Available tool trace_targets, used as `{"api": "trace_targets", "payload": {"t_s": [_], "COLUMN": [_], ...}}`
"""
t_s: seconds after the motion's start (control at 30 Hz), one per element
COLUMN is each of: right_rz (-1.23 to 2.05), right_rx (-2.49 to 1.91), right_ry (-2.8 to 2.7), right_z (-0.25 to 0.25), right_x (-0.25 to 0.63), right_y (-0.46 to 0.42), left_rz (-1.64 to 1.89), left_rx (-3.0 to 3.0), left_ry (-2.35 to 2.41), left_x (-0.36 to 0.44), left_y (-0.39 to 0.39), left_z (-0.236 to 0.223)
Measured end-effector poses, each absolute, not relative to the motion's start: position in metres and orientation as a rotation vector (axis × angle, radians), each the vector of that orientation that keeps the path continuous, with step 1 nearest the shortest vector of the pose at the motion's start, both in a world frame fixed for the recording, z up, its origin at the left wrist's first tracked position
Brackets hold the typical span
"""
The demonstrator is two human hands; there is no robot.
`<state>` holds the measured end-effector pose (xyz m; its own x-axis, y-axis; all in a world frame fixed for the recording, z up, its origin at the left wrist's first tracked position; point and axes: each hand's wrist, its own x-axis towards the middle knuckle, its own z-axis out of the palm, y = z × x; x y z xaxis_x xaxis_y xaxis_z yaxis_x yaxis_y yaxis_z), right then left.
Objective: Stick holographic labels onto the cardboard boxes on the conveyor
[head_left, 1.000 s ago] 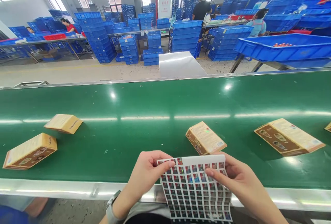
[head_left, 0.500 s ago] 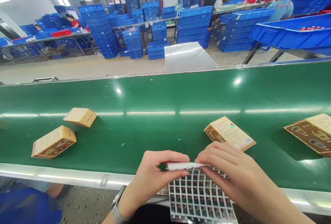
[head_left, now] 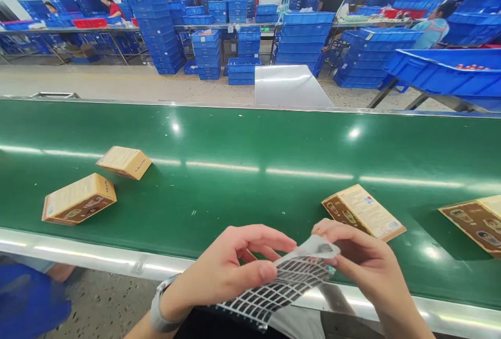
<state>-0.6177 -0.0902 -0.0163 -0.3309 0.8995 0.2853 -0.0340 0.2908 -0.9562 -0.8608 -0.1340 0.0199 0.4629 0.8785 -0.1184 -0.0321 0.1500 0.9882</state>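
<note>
A sheet of small stickers (head_left: 287,279), with a white grid between its rows, hangs over the near belt edge, tilted and curled at its top. My left hand (head_left: 235,266) has its thumb on the sheet's left side and its fingers behind. At the curled upper right corner, my right hand (head_left: 366,255) is closed on the sheet. A small shiny spot shows at the right thumb tip; whether it is a loose sticker is unclear. Just beyond the right hand lies a brown and cream carton (head_left: 368,211).
On the green conveyor belt (head_left: 219,135) lie two cartons at left, one carton (head_left: 80,200) nearer and one carton (head_left: 125,161) farther. Another carton (head_left: 475,221) is at the right edge. Beyond stand a metal plate (head_left: 291,85), a blue bin (head_left: 450,75), stacked crates and people.
The sheet went from facing me flat to bent over and tilted. My right hand moved right along its top edge to the corner. The view shifted, and the green mark on the middle carton no longer shows.
</note>
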Motion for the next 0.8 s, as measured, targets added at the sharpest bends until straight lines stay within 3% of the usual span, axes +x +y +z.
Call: {"api": "trace_targets", "payload": {"t_s": [0.4, 0.8], "right_rz": [1.246, 1.157], "right_rx": [-0.715, -0.991], "right_ry": [-1.614, -1.688], "right_z": [-0.026, -0.011], "right_x": [-0.602, -0.618], "right_y": [-0.093, -0.095], "left_rz": [0.986, 0.940], "left_rx": [1.577, 1.651], "left_ry": [1.095, 1.235], "left_x": [-0.850, -0.854], "left_y": [-0.146, -0.142], "left_z": [0.033, 0.020]}}
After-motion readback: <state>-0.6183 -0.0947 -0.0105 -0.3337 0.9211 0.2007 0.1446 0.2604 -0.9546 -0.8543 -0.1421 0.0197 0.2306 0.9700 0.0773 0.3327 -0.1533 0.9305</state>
